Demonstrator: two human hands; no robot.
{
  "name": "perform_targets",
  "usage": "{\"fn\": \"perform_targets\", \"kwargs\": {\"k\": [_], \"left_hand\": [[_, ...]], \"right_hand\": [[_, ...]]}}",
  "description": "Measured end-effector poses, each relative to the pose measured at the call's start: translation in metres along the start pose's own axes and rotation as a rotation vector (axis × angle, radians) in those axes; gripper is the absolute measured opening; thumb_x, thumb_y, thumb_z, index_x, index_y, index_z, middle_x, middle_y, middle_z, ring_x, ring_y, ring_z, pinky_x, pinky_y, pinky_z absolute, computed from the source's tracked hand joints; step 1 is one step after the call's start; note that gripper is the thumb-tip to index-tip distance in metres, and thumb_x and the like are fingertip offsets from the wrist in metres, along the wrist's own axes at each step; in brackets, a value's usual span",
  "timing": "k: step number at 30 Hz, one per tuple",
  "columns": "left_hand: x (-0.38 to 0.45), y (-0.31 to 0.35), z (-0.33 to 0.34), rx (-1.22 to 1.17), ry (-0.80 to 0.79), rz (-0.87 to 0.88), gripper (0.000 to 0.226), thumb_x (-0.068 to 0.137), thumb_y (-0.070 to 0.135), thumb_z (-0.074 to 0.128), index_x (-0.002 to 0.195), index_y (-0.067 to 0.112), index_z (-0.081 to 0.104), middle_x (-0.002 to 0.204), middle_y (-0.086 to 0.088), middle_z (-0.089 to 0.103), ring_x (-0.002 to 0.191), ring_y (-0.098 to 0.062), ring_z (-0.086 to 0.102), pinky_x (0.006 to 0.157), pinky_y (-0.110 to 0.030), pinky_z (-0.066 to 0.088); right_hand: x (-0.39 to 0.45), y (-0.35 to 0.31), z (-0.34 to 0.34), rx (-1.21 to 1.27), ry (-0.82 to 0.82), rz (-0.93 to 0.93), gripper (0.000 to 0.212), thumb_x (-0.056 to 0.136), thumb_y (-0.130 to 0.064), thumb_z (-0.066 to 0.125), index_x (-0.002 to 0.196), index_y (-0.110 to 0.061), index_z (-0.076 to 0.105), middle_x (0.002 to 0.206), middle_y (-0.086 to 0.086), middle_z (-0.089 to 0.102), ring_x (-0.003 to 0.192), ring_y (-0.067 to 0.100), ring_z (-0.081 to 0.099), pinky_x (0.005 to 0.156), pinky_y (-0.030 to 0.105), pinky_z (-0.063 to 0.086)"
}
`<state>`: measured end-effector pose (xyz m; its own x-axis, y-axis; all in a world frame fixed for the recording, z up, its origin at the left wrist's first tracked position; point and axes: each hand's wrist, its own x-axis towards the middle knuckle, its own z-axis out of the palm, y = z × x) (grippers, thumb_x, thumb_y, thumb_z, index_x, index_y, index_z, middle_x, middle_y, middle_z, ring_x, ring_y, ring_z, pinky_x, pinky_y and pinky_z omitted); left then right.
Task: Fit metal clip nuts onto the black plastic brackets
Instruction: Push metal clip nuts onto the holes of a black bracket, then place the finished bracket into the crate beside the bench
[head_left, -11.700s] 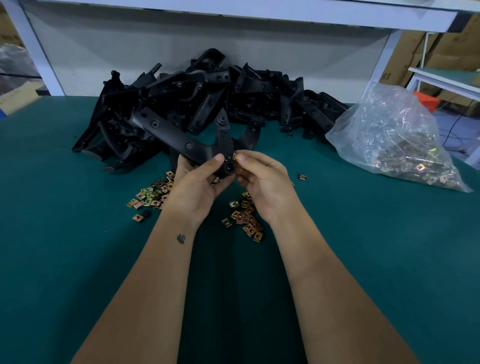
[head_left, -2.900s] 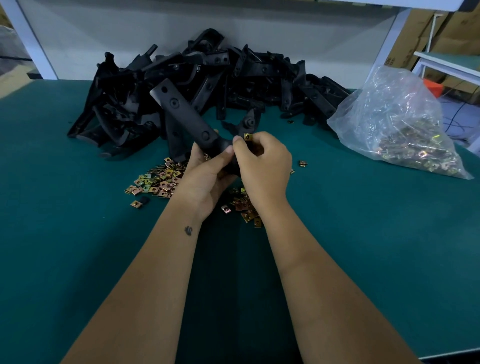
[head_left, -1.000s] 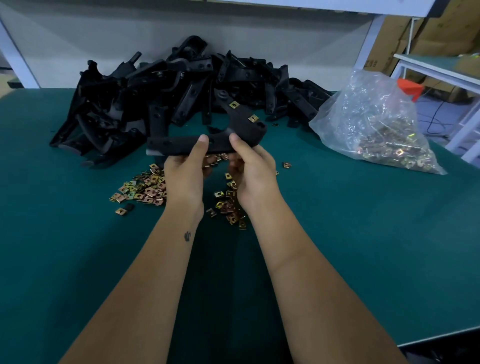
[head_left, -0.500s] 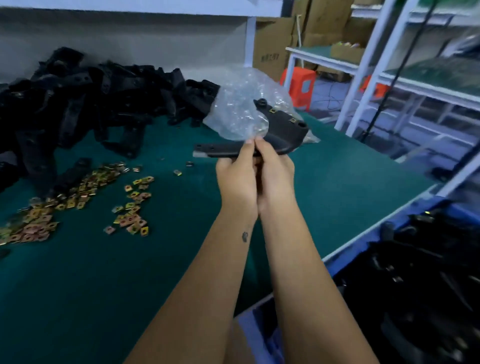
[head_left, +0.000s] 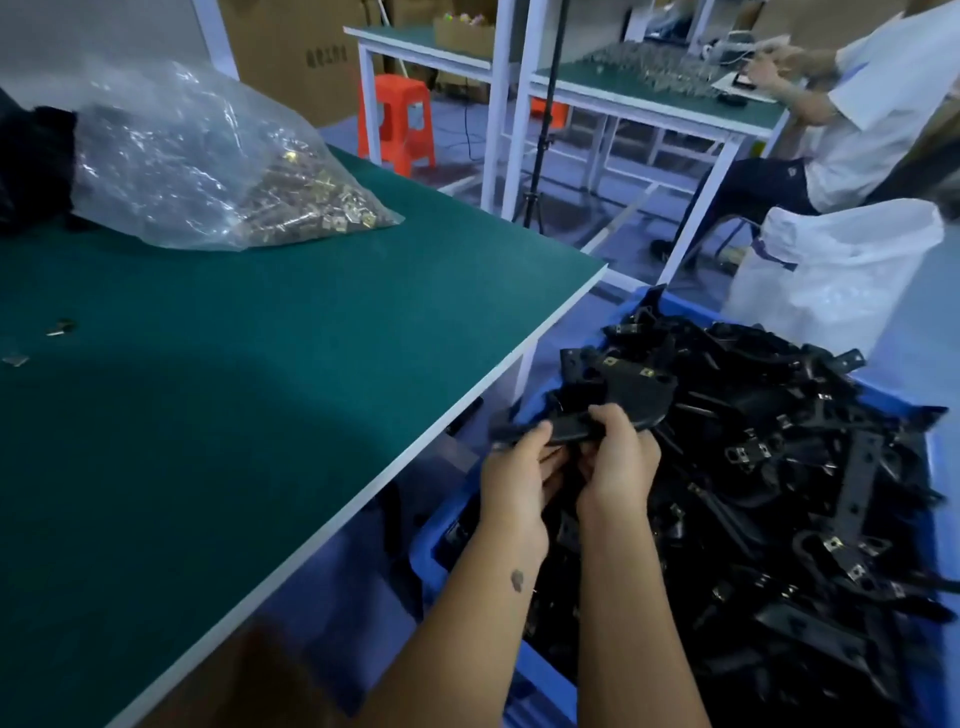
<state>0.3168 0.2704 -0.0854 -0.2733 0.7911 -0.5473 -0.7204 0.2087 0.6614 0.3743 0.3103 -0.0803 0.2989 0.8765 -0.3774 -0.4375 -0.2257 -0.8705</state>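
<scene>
Both hands hold one black plastic bracket (head_left: 618, 397) over a blue bin (head_left: 524, 680) to the right of the table. My left hand (head_left: 519, 478) grips its narrow arm, and my right hand (head_left: 618, 467) grips it just beside, thumb on top. Two brass clip nuts (head_left: 647, 372) sit on the bracket's wide end. The bin is heaped with black brackets (head_left: 810, 509), many carrying clip nuts. A clear bag of clip nuts (head_left: 208, 166) lies on the green table (head_left: 260, 364) at the far left.
A few loose clip nuts (head_left: 60, 328) lie near the table's left edge. A white sack (head_left: 836, 270) stands behind the bin. An orange stool (head_left: 397, 122) and other benches stand beyond; a person in a white shirt (head_left: 878, 104) sits at the far right.
My view and both hands swung right, off the table. The bracket with its clip nuts went from above the table to low over the blue bin of brackets.
</scene>
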Motion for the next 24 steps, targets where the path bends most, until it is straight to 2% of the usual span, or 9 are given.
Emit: {"fn": "perform_targets", "kwargs": {"k": [2,5,8,9,12,15,18,21,24], "left_hand": [[0.009,-0.011,-0.016,0.114,0.026,-0.059,0.013,0.096,0.021,0.062,0.100,0.011,0.069,0.084,-0.001,0.077,0.073,-0.009,0.072,0.064,-0.025,0.053],[0.018,-0.020,-0.035,0.271,0.038,-0.136,0.011,0.096,0.027,0.062,0.100,0.018,0.066,0.087,0.002,0.076,0.082,-0.012,0.071,0.067,-0.028,0.051],[0.025,-0.023,-0.052,0.285,0.085,-0.183,0.015,0.099,0.022,0.057,0.114,0.017,0.058,0.102,-0.004,0.073,0.084,-0.015,0.069,0.067,-0.031,0.051],[0.027,-0.023,-0.057,0.300,0.090,-0.172,0.021,0.100,0.020,0.055,0.120,0.023,0.051,0.103,-0.003,0.071,0.085,-0.015,0.068,0.068,-0.031,0.050],[0.027,-0.021,-0.063,0.455,-0.005,-0.183,0.031,0.102,0.023,0.051,0.130,0.037,0.051,0.115,0.004,0.064,0.093,-0.013,0.063,0.072,-0.030,0.048],[0.026,-0.018,-0.062,0.669,-0.091,-0.185,0.028,0.101,0.028,0.049,0.124,0.041,0.057,0.124,0.009,0.055,0.106,-0.013,0.054,0.088,-0.031,0.043],[0.024,-0.013,-0.061,0.780,-0.101,-0.175,0.022,0.101,0.029,0.048,0.115,0.042,0.057,0.122,0.011,0.052,0.112,-0.013,0.051,0.090,-0.030,0.041],[0.017,-0.005,-0.056,0.865,-0.151,-0.178,0.024,0.101,0.032,0.046,0.122,0.037,0.056,0.119,0.008,0.055,0.113,-0.014,0.054,0.093,-0.030,0.043],[0.004,0.017,-0.032,0.926,-0.307,-0.106,0.019,0.102,0.032,0.045,0.116,0.034,0.058,0.113,0.009,0.063,0.109,-0.013,0.060,0.102,-0.036,0.044]], "right_hand": [[0.015,0.016,-0.015,-0.145,0.004,0.044,0.006,0.081,-0.008,0.066,0.085,-0.010,0.062,0.057,-0.002,0.060,0.038,0.007,0.052,0.038,0.019,0.039],[0.030,0.033,-0.028,-0.279,-0.001,0.106,0.009,0.081,-0.013,0.067,0.090,-0.010,0.063,0.058,-0.002,0.057,0.039,0.007,0.048,0.038,0.022,0.037],[0.042,0.037,-0.033,-0.445,-0.042,0.155,0.009,0.082,-0.014,0.065,0.087,-0.007,0.062,0.057,0.002,0.054,0.038,0.009,0.043,0.036,0.022,0.034],[0.046,0.037,-0.033,-0.511,-0.059,0.163,0.009,0.082,-0.015,0.066,0.086,-0.007,0.062,0.056,0.002,0.054,0.038,0.010,0.042,0.036,0.023,0.033],[0.055,0.034,-0.031,-0.658,-0.035,0.132,0.011,0.083,-0.018,0.066,0.082,-0.008,0.062,0.055,0.002,0.056,0.043,0.014,0.046,0.044,0.027,0.035],[0.057,0.034,-0.028,-0.734,0.066,0.047,0.018,0.085,-0.019,0.066,0.098,-0.009,0.059,0.071,0.005,0.063,0.056,0.019,0.056,0.048,0.028,0.040],[0.053,0.036,-0.027,-0.749,0.161,-0.002,0.039,0.089,-0.017,0.064,0.121,-0.009,0.044,0.082,0.007,0.059,0.067,0.024,0.059,0.055,0.035,0.046],[0.041,0.031,-0.021,-0.632,0.257,-0.098,0.050,0.092,-0.016,0.055,0.137,-0.013,0.033,0.089,0.004,0.058,0.072,0.023,0.058,0.061,0.037,0.045],[0.021,0.014,0.000,-0.416,0.261,-0.267,0.045,0.093,-0.015,0.050,0.136,-0.018,0.040,0.085,-0.008,0.055,0.072,0.011,0.055,0.056,0.028,0.036]]}}
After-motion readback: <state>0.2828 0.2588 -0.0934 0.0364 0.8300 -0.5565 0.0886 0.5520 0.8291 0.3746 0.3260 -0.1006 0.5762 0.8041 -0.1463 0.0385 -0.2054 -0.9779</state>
